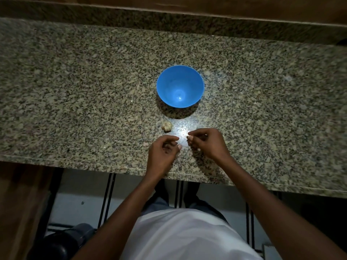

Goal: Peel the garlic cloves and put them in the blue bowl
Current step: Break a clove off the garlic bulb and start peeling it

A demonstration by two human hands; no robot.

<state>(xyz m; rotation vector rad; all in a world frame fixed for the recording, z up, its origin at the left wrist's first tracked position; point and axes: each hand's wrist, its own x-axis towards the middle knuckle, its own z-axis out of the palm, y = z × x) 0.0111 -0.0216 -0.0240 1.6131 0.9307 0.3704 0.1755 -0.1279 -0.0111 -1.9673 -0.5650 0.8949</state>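
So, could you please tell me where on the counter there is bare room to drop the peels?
Bare granite counter spreads left and right of the blue bowl. It is crowded between the bowl and the near edge: the garlic bulb, left hand and right hand.

Bowl [180, 86] on the surface [75, 94], garlic head [167, 126] near side of it, slightly left, both hands nearer still

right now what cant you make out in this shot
- Head view: whether the right hand pinches a clove; curled fingers and glare hide it.
- Head view: what the left hand holds, if anything; its fingers curl over the palm.
- Garlic bulb: too small and dim to count cloves.
- Blue bowl: looks bare inside, but dim.
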